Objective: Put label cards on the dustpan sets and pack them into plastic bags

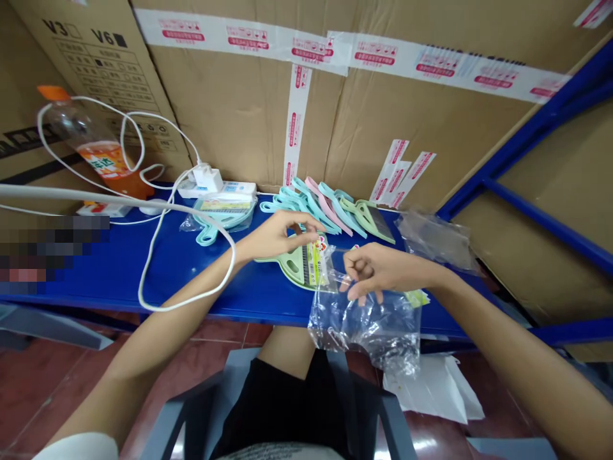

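Observation:
A light-green mini dustpan and brush set with a yellow-green label card lies near the front edge of the blue table. Just above its label is my left hand, thumb and fingers curved with a gap between them and nothing visibly held. My right hand has its fingers closed on a clear plastic bag, which hangs over the table edge. The bag's left side reaches the right end of the green set; whether it goes around that end I cannot tell.
Behind my hands lie several blue, pink and green dustpans. A bagged blue set sits left by a power strip, a white cable and an orange drink bottle. Clear bags lie right, beside a blue frame.

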Available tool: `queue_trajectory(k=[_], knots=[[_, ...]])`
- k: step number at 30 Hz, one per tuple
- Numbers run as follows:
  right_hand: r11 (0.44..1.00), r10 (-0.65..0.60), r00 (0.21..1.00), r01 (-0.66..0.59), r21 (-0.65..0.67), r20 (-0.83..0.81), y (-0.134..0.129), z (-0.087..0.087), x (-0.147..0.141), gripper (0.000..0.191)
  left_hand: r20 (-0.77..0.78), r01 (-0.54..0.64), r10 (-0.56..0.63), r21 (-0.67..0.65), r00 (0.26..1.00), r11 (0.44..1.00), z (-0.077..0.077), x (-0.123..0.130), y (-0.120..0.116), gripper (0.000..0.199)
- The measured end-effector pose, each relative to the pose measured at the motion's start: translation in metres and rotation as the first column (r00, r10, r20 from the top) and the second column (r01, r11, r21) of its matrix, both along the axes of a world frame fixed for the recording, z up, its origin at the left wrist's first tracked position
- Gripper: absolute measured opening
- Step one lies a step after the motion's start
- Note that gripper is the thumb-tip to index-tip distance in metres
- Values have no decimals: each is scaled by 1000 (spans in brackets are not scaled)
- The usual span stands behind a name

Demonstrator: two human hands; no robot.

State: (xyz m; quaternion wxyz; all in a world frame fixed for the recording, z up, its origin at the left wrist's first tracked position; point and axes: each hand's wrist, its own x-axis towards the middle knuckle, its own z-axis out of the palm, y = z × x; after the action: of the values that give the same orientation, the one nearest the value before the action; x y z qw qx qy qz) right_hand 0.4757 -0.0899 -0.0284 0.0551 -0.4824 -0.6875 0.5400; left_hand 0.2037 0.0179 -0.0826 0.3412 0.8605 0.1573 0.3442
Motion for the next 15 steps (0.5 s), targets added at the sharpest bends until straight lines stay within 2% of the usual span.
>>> queue_trajectory(k=[2, 4, 7, 10, 12, 15], knots=[[1000, -20, 999, 20, 6, -49, -1, -1, -10, 45, -19, 148, -148, 9, 989, 989, 10, 5, -27, 23], [999, -28, 995, 31, 25, -91, 0, -4, -19, 41, -107, 212, -209, 17, 972, 977, 15, 7, -46, 25], [994, -78, 986, 88, 64, -150, 3, -9, -26, 40, -215, 133, -133, -16, 968, 991, 13, 2, -52, 36], [975, -143, 968, 175, 141, -207, 10, -12, -25, 40, -296, 82, -91, -44, 951, 996, 8, -13, -43, 29], [923, -239, 937, 301, 241, -255, 17, -14, -16, 39, -357, 140, -162, -86, 920, 986, 7, -27, -40, 18], [784, -471, 842, 536, 313, -262, 29, -21, 4, 36, -442, 262, -314, -176, 840, 949, 10, -53, -42, 8]])
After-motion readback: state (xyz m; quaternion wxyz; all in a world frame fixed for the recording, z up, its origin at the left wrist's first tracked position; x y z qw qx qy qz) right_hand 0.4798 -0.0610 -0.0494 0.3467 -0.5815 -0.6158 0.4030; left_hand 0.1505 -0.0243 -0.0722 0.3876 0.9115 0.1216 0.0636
